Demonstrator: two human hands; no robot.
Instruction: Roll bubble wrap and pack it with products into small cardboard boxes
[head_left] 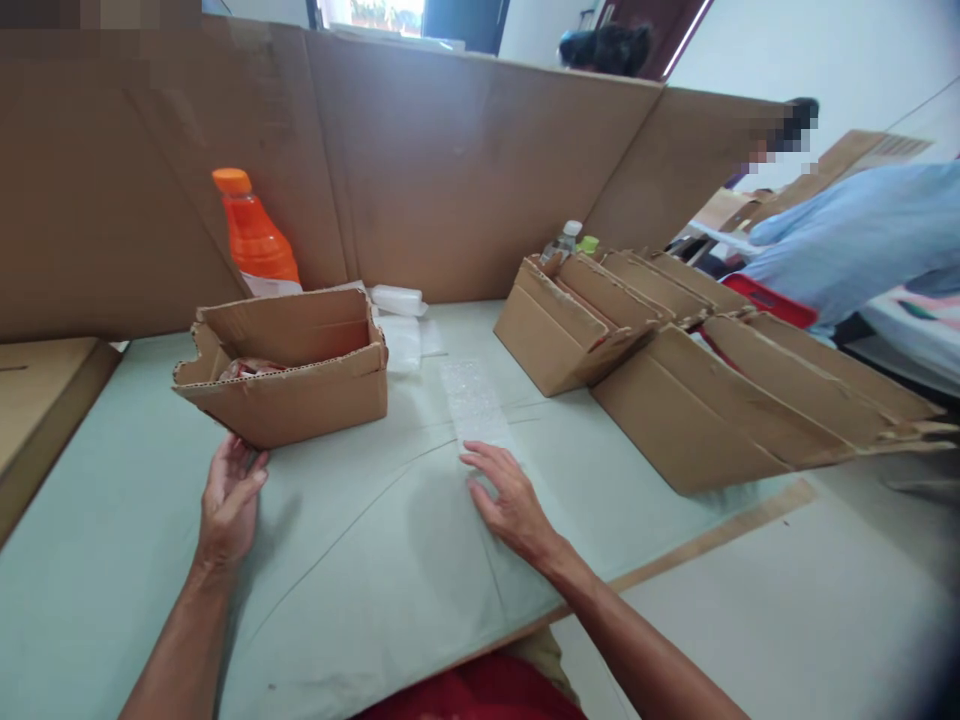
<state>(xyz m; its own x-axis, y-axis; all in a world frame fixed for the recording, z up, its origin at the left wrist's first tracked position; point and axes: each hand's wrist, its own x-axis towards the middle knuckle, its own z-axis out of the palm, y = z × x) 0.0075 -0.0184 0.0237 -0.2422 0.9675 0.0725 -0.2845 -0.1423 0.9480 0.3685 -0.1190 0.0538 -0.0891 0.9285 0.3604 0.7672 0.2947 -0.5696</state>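
Observation:
My left hand (234,495) is at the near left corner of an open cardboard box (322,400), its fingers apart and the tips close to the box's lower edge; I cannot tell whether they touch it. Inside that box lies something red and clear-wrapped (251,368), mostly hidden by the wall. Over the table's middle, my right hand (506,495) has its fingers spread and holds nothing. Just beyond its fingertips a strip of clear bubble wrap (474,400) lies flat on the pale green tabletop (360,560).
An orange bottle (259,235) stands behind the left box. White packets (399,325) lie beside it. Several open cardboard boxes (675,400) line the right side, with bottles behind. A tall cardboard screen (465,160) closes off the back. A person's blue sleeve (855,235) shows at far right.

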